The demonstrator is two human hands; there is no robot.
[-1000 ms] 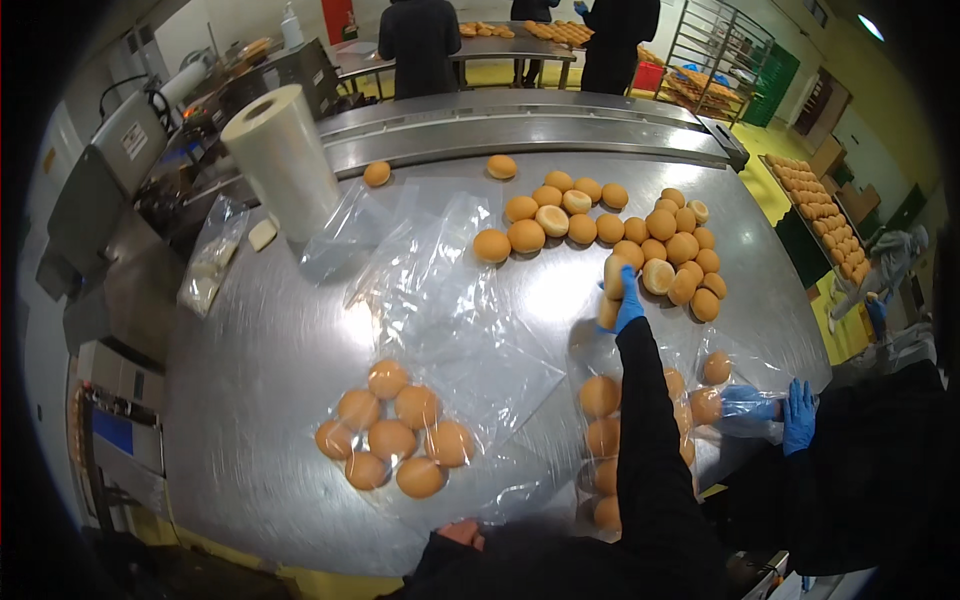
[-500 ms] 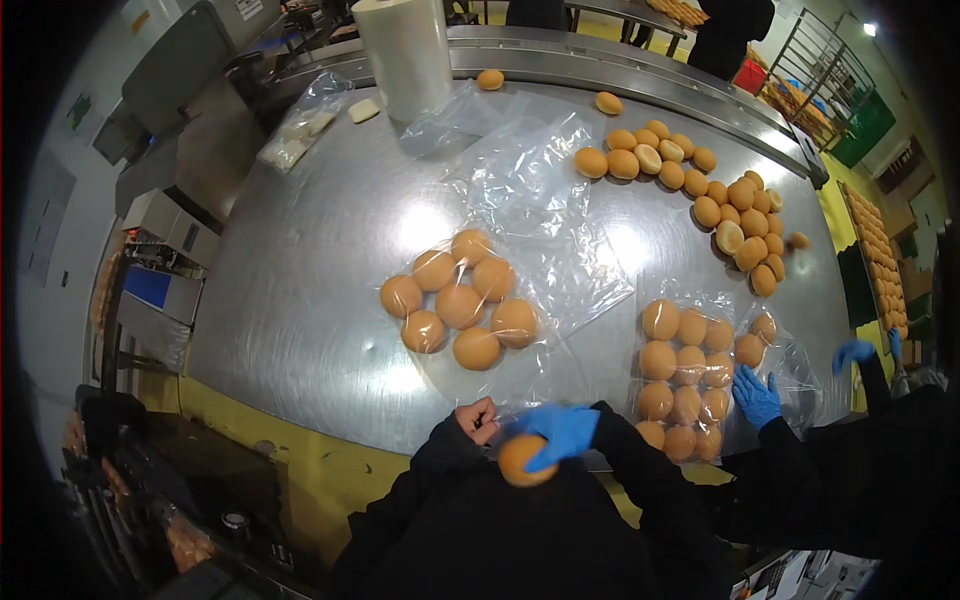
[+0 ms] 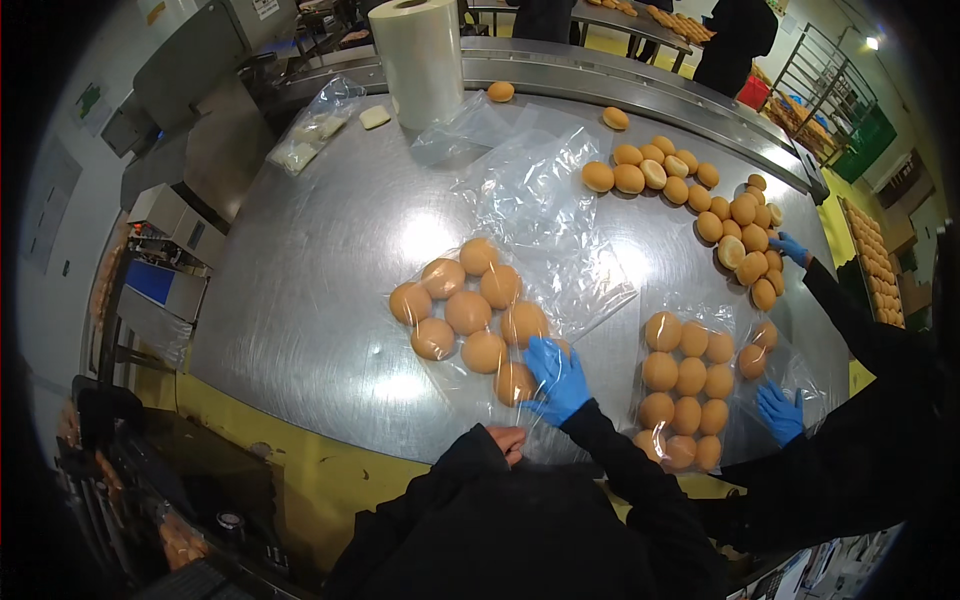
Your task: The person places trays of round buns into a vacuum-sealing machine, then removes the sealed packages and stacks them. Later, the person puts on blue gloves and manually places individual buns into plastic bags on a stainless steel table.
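Observation:
My bare left hand [image 3: 508, 443] is closed at the near edge of a clear plastic bag [image 3: 452, 372], its fingers curled on the film. Inside this bag, round golden buns [image 3: 468, 313] lie flat in rough rows. My right hand [image 3: 557, 382], in a blue glove, reaches in at the bag's near right part with fingers spread. It touches a bun [image 3: 514, 384] on its left side, and another bun [image 3: 560, 347] shows partly behind the fingers. Whether a film layer covers the glove is hard to see.
A filled bag of buns [image 3: 690, 376] lies to the right. Beside it rests a co-worker's gloved hand [image 3: 780, 412]; their other hand [image 3: 790, 248] reaches the loose bun pile [image 3: 742, 208]. Empty clear bags [image 3: 530, 190] and a film roll [image 3: 418, 65] are farther back on the steel table [image 3: 300, 270].
My right hand has moved forward from the table's near edge into the bag area, and two more buns show there. My left hand shifted slightly right. A co-worker's hand reached the loose buns.

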